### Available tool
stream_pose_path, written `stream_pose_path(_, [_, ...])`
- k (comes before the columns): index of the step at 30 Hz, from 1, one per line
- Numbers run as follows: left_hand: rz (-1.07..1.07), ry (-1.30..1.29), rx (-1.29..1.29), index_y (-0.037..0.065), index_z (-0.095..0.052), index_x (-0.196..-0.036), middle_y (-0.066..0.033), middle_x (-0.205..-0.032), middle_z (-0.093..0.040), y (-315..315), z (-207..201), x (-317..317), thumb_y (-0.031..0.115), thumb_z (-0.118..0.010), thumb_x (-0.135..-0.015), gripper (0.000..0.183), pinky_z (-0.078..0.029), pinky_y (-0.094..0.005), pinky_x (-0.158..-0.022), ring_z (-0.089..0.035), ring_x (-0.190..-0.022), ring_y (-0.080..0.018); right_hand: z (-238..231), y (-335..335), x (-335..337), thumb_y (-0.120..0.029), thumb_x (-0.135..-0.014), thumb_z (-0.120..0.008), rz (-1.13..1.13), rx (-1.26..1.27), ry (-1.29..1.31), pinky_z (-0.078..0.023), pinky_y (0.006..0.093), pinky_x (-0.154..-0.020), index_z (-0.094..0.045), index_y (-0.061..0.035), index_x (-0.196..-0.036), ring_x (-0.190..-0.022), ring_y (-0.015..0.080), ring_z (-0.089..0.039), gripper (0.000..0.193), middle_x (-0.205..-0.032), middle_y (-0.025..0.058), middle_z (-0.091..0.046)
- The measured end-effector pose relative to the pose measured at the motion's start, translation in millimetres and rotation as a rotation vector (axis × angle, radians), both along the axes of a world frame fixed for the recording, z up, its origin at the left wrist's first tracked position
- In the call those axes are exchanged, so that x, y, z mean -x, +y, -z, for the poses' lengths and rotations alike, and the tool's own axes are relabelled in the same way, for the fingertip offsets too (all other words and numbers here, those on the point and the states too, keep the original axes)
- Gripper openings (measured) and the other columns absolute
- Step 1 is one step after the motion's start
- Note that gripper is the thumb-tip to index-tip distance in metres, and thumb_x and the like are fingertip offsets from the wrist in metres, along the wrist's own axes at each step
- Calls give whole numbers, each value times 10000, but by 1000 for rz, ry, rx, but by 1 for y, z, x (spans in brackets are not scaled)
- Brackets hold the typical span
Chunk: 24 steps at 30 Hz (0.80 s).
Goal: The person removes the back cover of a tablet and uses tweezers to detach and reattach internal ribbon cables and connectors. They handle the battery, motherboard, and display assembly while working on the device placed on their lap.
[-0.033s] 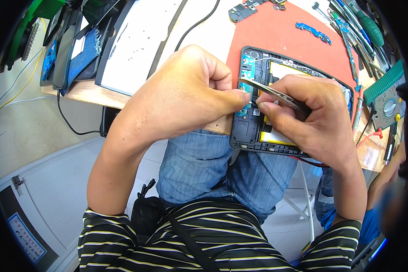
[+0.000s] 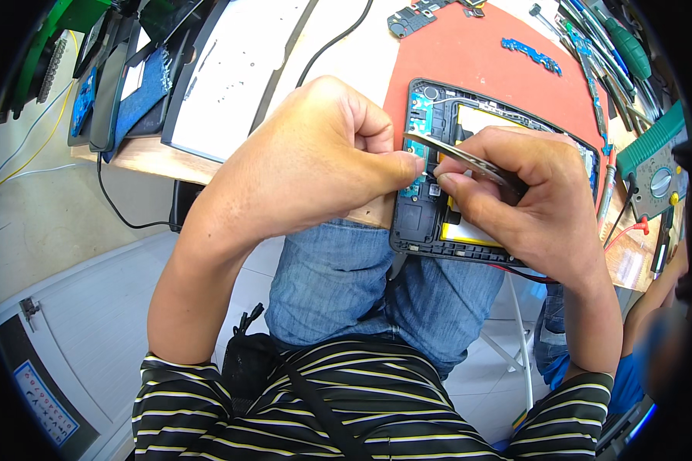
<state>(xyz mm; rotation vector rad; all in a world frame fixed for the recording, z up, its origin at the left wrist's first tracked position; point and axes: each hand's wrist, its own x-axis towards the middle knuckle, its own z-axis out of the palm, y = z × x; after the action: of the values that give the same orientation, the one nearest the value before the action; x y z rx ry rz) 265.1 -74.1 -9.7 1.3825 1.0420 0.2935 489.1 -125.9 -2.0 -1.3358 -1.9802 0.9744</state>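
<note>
An opened tablet [image 2: 419,219] with a black frame lies at the table's front edge. A blue-green circuit board [image 2: 416,123] runs along its left side, beside a white battery with yellow edges [image 2: 465,233]. My left hand [image 2: 323,157] is closed at the tablet's left edge, fingers curled and thumb tip resting over the board. What its fingers hold, if anything, is hidden. My right hand [image 2: 523,192] grips metal tweezers [image 2: 457,154] above the tablet, their points toward the board near my left thumb.
Under the tablet's far side spreads a red mat [image 2: 469,69], bearing a loose blue board [image 2: 532,55]. Screwdrivers and tools crowd the far right, near a green multimeter [image 2: 657,173]. Device parts [image 2: 134,92] pile up at left. A person's arm [image 2: 661,296] shows at right.
</note>
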Motion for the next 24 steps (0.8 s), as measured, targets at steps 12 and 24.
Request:
stream_pose_path(12, [11, 25, 19, 36, -698, -765, 72, -586, -555, 2, -1, 0, 119, -764, -931, 196, -268, -190, -410, -416, -465, 21, 2, 0, 0, -28, -853, -730, -22, -34, -25, -340, 265, -504, -713, 36, -884, -554, 61, -440, 74, -642, 13, -554])
stream_pose_path(24, [24, -14, 23, 24, -677, -712, 44, -537, -542, 5, -1, -1, 116, -772, -924, 250, -294, -197, -385, -443, -427, -3, -2, 1, 0, -69, -874, -736, 20, 56, -27, -345, 253, -527, -716, 31, -882, -585, 53, -442, 103, -649, -8, -534])
